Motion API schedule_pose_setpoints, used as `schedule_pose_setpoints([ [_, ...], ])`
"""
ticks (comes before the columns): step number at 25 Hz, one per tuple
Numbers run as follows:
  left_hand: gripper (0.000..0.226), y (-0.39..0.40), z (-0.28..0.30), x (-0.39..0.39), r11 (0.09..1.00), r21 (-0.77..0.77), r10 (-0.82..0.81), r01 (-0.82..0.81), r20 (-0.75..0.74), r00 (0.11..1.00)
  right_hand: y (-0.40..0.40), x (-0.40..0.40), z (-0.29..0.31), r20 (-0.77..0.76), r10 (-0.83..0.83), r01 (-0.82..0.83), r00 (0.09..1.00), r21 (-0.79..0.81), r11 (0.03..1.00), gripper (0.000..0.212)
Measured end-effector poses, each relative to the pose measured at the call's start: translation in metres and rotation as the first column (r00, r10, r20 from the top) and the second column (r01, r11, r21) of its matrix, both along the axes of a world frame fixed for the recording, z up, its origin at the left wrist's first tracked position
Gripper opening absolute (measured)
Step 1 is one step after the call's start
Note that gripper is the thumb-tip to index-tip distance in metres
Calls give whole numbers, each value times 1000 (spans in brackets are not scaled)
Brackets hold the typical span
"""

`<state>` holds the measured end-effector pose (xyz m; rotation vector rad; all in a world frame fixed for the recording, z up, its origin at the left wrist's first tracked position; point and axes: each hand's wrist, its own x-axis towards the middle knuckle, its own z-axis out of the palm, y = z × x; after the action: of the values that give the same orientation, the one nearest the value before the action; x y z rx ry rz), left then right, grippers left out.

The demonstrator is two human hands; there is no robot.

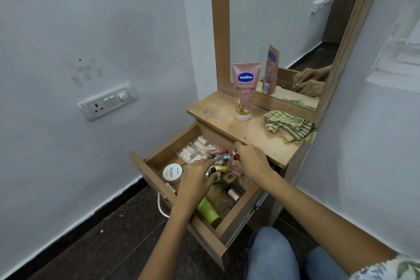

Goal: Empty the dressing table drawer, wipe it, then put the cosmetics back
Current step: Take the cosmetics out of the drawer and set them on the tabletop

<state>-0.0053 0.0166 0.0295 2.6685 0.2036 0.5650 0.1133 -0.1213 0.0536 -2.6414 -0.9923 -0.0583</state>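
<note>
The wooden drawer of the dressing table stands pulled out and holds several cosmetics: a white nail-polish remover jar, a green tube, a clear pack of white tubes and small lipsticks. My left hand reaches over the middle of the drawer with its fingers stretched out, and a yellow tube lies between forefinger and thumb. My right hand curls round the top of a pink perfume bottle at the drawer's back right.
On the table top stand a pink Vaseline tube and a crumpled striped cloth, in front of the mirror. A wall socket is to the left. My knees are just below the drawer's front.
</note>
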Motion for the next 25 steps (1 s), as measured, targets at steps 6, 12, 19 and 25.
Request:
schedule_pose_setpoints([
  [6,42,-2,2,0,999,38,-34,33,23,999,13,-2,1,24,56,-55,998,-50,997,24],
  [12,46,-16,16,0,955,-296,47,8,178,983,-4,2,26,-55,286,-259,957,283,923,46],
  [19,21,-23,31,3,918,-396,117,0,271,955,-18,0,51,-147,515,-349,845,579,737,52],
  [25,22,-13,23,-3,873,-477,243,-101,245,939,-45,9,40,-221,305,-267,926,188,945,37],
])
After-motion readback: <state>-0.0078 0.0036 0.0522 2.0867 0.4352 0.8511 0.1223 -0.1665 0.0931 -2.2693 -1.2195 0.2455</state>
